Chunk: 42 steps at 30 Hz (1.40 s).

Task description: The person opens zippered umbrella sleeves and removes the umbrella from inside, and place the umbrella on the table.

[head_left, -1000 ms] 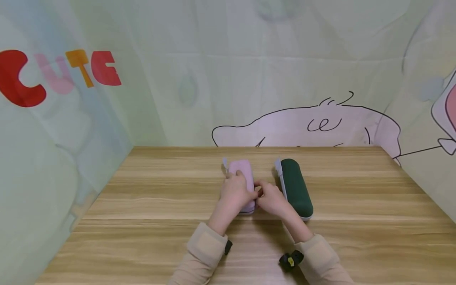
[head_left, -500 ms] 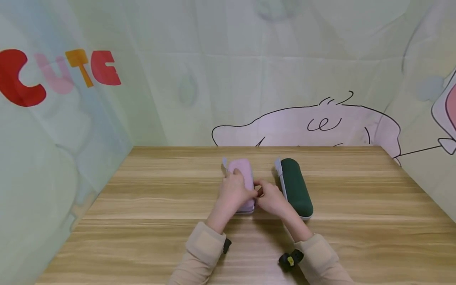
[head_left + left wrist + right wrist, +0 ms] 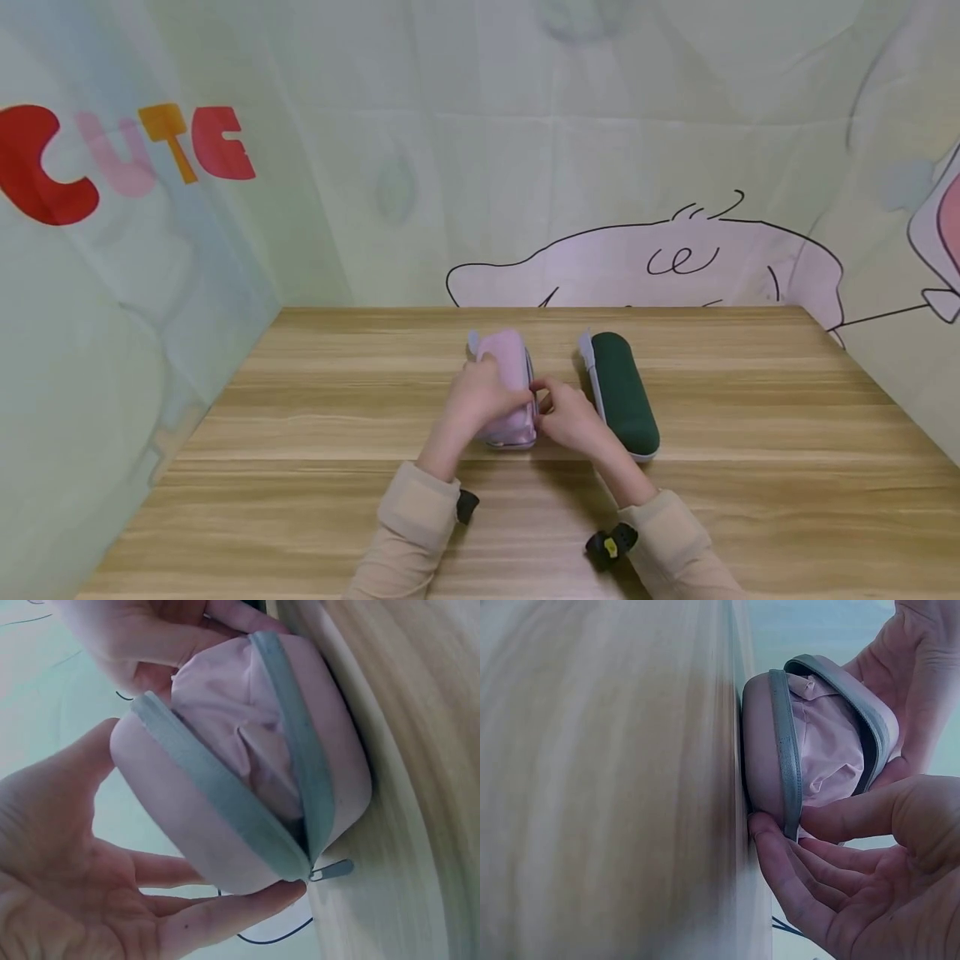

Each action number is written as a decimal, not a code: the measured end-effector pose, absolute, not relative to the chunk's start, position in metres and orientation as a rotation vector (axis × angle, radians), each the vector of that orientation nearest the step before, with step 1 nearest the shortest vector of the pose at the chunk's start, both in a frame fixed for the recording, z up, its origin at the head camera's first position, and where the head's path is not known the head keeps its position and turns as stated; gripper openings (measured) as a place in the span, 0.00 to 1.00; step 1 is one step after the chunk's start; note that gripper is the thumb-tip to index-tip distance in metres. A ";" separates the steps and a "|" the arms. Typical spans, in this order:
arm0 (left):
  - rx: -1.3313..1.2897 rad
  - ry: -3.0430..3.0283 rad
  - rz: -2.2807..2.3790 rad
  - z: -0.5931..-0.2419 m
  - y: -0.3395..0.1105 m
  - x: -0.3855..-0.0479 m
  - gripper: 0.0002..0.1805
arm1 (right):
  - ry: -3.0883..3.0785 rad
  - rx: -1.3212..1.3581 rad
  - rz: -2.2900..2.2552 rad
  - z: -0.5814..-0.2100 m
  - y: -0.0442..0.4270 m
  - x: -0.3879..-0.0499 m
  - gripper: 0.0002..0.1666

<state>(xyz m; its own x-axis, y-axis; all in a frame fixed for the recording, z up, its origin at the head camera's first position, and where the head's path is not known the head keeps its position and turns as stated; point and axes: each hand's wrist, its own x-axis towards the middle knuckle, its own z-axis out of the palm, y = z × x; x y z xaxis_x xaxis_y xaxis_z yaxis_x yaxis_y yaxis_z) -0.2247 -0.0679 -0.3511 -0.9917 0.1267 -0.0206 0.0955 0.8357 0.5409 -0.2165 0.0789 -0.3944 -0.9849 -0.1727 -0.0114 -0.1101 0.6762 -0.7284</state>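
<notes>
Two zip cases lie side by side on the table [image 3: 322, 400], a gap between them. The left-hand zip case [image 3: 504, 354] sits beneath the left hand [image 3: 480, 396], its fabric lining [image 3: 232, 727] between lid and base. The right hand [image 3: 572, 417] is between the cases, fingers on the left-hand one's right edge. The right-hand zip case [image 3: 625, 396] lies just beyond that hand. Behind the table hangs a backdrop [image 3: 495, 167].
</notes>
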 end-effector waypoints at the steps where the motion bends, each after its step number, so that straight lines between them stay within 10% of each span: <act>1: 0.174 2.948 0.867 -0.351 -0.069 -0.225 0.36 | 2.808 -0.240 -1.204 -0.394 0.079 -0.217 0.26; 42: 0.159 2.858 0.870 -0.322 -0.113 -0.224 0.29 | 2.841 -0.092 -1.177 -0.387 0.070 -0.215 0.25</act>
